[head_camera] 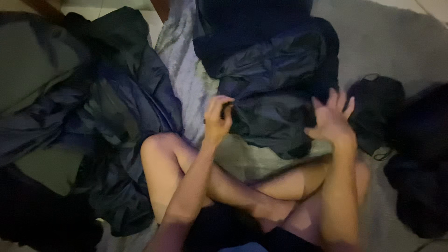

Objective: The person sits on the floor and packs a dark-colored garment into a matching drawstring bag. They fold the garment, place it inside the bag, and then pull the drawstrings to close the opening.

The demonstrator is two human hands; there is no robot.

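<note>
Crossed legs (224, 186) half-hidden under dark jacket (275, 112); left hand (217, 119) grip pinches its fabric, blurred right hand (332, 122) splayed open

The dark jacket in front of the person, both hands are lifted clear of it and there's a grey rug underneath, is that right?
Not quite. In the head view the left hand pinches the edge of the dark jacket; only the right hand is spread open above it. The grey rug underneath is right.

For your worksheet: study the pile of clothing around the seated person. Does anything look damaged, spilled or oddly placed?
Nothing looks torn or spilled. The dark jacket lies crumpled over the person's lap, the left hand pinching its edge and the right hand spread on it. Another dark garment sprawls unfolded beside them. The dim, blurry picture hides finer details.
</note>
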